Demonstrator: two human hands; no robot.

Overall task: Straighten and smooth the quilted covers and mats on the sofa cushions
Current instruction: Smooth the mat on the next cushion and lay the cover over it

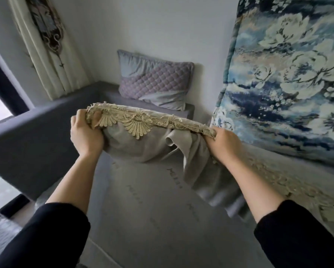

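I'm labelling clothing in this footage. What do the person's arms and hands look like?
Both arms wear black long sleeves. The left sleeve and right sleeve stop partway up the forearms. The left hand and right hand are bare, with no gloves, rings or watch in view.

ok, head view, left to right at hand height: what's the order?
sofa arm → left hand → lace-trimmed cover, gripped by both hands → right hand → floral cushion. The quilted pillow behind overlaps the cover, so it is left out.
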